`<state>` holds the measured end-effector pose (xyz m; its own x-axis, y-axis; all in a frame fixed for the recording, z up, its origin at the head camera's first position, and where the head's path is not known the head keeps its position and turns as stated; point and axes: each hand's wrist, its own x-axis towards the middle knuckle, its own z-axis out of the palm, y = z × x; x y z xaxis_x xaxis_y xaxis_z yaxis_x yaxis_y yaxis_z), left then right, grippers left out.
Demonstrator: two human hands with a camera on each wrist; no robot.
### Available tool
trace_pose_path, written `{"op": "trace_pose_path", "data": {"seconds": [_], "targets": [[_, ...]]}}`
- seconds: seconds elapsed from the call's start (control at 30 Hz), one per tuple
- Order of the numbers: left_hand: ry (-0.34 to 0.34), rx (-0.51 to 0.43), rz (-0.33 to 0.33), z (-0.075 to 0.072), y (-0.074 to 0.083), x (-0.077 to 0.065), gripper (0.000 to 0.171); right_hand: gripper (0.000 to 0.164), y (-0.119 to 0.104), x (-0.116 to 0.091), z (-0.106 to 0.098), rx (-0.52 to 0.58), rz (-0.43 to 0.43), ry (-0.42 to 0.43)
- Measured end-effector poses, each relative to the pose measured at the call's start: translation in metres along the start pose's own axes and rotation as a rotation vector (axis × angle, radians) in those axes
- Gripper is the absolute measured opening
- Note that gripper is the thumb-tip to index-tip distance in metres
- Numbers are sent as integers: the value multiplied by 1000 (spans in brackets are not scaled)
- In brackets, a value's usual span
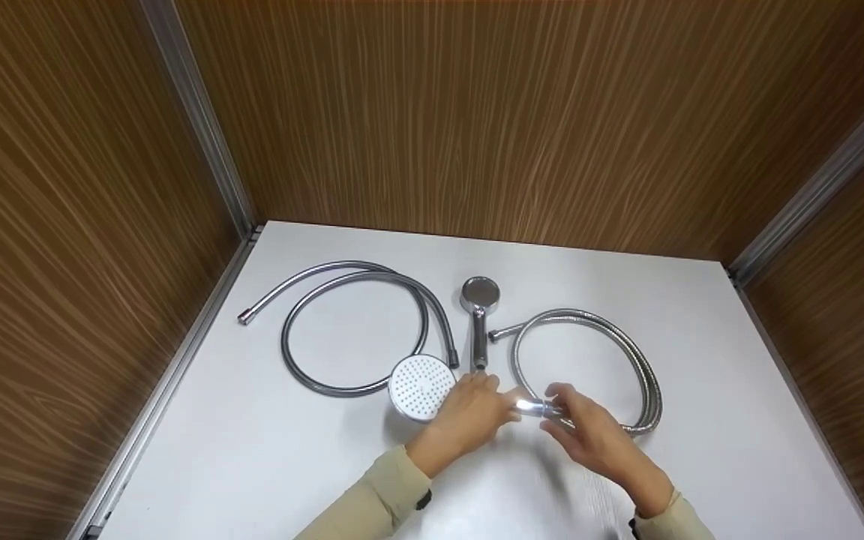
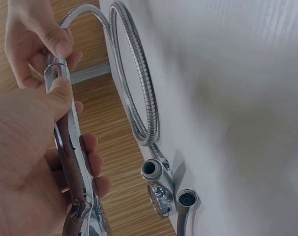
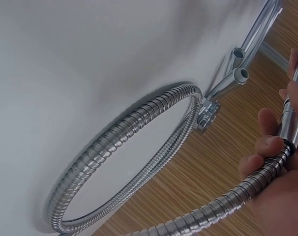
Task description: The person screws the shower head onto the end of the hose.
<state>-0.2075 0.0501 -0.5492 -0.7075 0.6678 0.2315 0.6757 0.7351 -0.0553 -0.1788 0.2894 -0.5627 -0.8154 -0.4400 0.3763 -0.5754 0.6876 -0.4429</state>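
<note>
- A white surface (image 1: 214, 435) is carrying three things.
- A smooth grey shower hose (image 1: 286, 341) is lying looped left.
- A handheld shower head (image 1: 480, 330) is resting between hoses.
- A ribbed metal hose (image 1: 651, 379) is coiling right.

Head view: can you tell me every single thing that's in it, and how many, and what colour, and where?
Table: 1, white, under everything
Walls: 3, brown wood-grain, back, left and right
Metal strips: at least 3, grey, both back corners and the table's left edge
Left hose: 1, grey, looped on the table
Right hose: 1, silver, looped, one end in the right hand
Lying shower head: 1, silver, between the hoses
Held shower head: 1, white face and silver handle, front middle
Black bits: 2, black, one by each cuff, too small to name
Sleeves: 2, beige, bottom edge
Hands: 2, bare; left hand grips the held shower head, right hand pinches the hose end
</note>
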Motion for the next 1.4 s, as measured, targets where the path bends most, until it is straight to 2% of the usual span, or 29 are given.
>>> {"op": "trace_pose_path", "data": {"seconds": [0.2, 0.5, 0.63, 0.83, 1.17, 1.4], "targets": [[-28, -35, -7, -1, 0, 1, 27, 38, -1, 1, -1, -18, -13, 9], [-50, -40, -23, 0, 1, 1, 30, 37, 3, -2, -1, -6, -104, 77], [-51, -49, -24, 0, 1, 1, 31, 34, 3, -3, -1, -7, -86, 62], [-1, 5, 2, 1, 0, 0, 29, 30, 1, -2, -1, -10, -41, 49], [-37, 0, -6, 1, 0, 0, 30, 46, 0, -2, -2, 23, 39, -14], [-18, 13, -3, 0, 1, 0, 28, 41, 0, 0, -1, 13, 11, 25]]}}
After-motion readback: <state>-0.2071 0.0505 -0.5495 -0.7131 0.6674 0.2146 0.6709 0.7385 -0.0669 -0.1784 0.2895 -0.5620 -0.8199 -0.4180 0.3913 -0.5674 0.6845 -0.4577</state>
